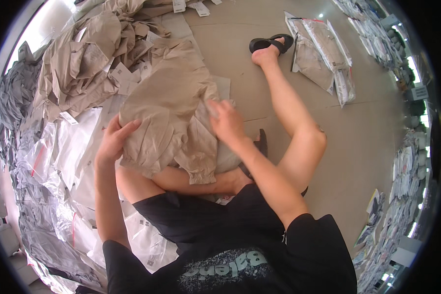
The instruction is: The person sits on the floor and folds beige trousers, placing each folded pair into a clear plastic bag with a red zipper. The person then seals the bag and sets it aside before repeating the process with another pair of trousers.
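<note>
A pair of beige trousers (pixel 164 98) with gathered elastic cuffs lies spread over my lap and the floor in front of me. My left hand (pixel 116 137) grips its left edge, thumb on top and fingers underneath. At the right edge of the fabric, my right hand (pixel 226 121) is smeared by motion. Its fingers look bent near the cloth, but whether they pinch it cannot be made out. The two cuffs point toward me, above my crossed leg.
Heaped beige garments (pixel 78 63) with white paper tags lie at the far left. Grey clothing (pixel 17 98) and clear plastic bags (pixel 78 142) spread along my left side. Bagged garments (pixel 323 54) rest on the tiled floor (pixel 357 147) beyond my sandalled foot. Stacked packages (pixel 404 181) line the right.
</note>
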The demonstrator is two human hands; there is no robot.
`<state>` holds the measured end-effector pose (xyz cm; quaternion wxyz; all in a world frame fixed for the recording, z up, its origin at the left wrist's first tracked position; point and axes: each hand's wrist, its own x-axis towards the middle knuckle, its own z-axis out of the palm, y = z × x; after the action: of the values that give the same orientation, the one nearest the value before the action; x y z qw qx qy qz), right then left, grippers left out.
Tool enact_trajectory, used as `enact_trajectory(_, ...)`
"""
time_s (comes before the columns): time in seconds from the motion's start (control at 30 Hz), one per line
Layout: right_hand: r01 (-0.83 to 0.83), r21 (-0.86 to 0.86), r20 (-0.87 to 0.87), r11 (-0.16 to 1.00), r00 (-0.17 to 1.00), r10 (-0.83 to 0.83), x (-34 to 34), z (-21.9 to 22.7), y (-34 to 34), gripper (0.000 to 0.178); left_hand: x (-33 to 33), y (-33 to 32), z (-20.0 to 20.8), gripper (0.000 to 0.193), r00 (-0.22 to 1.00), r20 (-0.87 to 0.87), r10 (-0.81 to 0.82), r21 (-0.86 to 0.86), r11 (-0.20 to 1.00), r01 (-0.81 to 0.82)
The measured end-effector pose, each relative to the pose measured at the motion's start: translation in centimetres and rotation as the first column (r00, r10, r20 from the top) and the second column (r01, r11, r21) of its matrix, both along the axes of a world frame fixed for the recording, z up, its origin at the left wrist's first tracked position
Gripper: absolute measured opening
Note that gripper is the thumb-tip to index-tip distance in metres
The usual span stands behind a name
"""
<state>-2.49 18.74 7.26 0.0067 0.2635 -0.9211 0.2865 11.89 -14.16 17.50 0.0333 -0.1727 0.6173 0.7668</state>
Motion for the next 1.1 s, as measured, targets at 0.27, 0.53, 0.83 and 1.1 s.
enact_trajectory(0.27, -0.204, -0.178, 0.608, 0.963, 0.746, 0.271, 2.8, -9.2, -3.7, 0.057, 0.0, 8.4, 4.2, 0.065, 0.960, 0.113, -0.258, -0.830, 0.507, 0.234)
enact_trajectory(0.53, 0.297, -0.466, 0.719, 0.834, 0.676, 0.161, -8.5, 0.7, -5.5, 0.117, -3.6, 20.1, -7.2, 0.075, 0.879, 0.222, -0.422, -0.959, 0.070, 0.276)
enact_trajectory(0.83, 0.382, -0.510, 0.456, 0.771, 0.880, -0.134, -15.5, -6.8, -12.2, 0.036, -3.3, 24.5, -14.0, 0.089, 0.919, 0.242, -0.312, -0.931, 0.193, 0.311)
enact_trajectory(1.1, 0.307, -0.419, 0.471, 0.855, 0.878, -0.085, -17.1, -12.5, -10.7, 0.051, -7.5, 18.5, -12.1, 0.033, 0.940, 0.154, -0.305, -0.918, 0.309, 0.250)
